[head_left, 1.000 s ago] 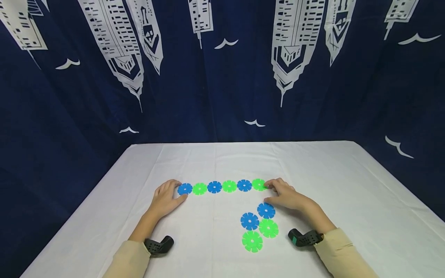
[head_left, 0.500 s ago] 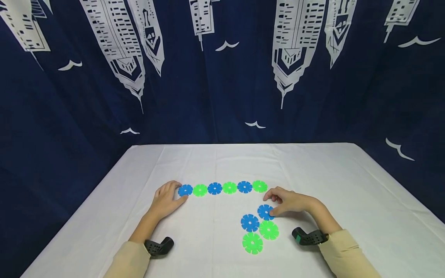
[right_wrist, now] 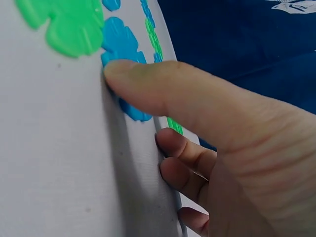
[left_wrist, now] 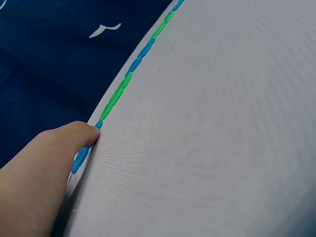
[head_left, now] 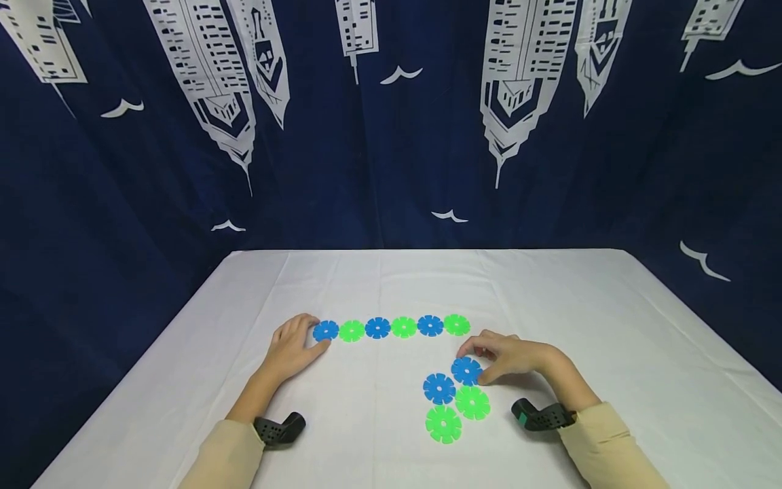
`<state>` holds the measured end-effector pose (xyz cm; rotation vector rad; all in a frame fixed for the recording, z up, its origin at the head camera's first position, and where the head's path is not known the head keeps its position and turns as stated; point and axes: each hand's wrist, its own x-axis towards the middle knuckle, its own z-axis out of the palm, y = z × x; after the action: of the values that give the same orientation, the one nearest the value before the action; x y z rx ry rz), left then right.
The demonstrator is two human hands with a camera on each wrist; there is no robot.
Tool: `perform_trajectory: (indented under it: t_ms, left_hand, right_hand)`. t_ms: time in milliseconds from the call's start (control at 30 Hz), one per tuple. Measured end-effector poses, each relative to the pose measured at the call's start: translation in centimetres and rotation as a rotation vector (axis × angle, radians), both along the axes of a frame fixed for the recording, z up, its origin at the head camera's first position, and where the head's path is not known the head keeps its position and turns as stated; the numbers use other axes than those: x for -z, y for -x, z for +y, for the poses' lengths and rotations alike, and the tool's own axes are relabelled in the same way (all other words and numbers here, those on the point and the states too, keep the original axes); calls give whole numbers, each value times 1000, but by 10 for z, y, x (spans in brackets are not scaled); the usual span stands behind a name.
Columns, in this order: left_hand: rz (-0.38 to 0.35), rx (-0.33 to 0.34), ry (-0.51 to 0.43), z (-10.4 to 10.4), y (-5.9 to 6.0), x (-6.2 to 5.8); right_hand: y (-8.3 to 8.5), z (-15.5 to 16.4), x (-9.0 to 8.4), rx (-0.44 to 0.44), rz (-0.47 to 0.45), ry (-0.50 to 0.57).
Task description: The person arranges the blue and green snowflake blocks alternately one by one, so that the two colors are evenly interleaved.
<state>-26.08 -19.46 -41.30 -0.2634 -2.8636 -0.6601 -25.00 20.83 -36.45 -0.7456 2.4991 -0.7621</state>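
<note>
Six flat toothed discs, alternating blue and green, lie in a row (head_left: 391, 327) on the white tablecloth (head_left: 550, 299). My left hand (head_left: 299, 343) rests flat at the row's left end, its thumb (left_wrist: 64, 138) against the edge of the end blue disc (head_left: 326, 331). Nearer me lies a cluster of two blue and two green discs. My right hand (head_left: 489, 358) pinches the cluster's far blue disc (head_left: 466, 371) between thumb (right_wrist: 163, 89) and curled fingers. That blue disc (right_wrist: 121, 44) lies flat on the cloth next to a green disc (right_wrist: 69, 24).
The other blue disc (head_left: 439, 388) and the two green discs (head_left: 472, 402), (head_left: 442, 424) lie just left of and nearer than my right hand. A dark blue curtain (head_left: 391, 136) printed with white buildings hangs behind the table. Black wrist cameras (head_left: 279, 430) sit at both cuffs.
My right hand has drawn back from the green disc at the row's right end and closed on the far blue disc of the cluster. The left hand has stayed put.
</note>
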Motion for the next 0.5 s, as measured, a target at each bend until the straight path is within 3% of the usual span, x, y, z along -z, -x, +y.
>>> perform_trajectory:
  t_ms: [133, 367, 500]
  left_hand:
    - [3, 2, 2, 0, 0, 0]
    - [4, 6, -2, -1, 0, 0]
    - [3, 3, 0, -1, 1, 0]
  right_hand:
    - [0, -1, 1, -19, 23, 1]
    - [2, -3, 6, -49, -83, 130]
    - [1, -6, 5, -63, -98, 178]
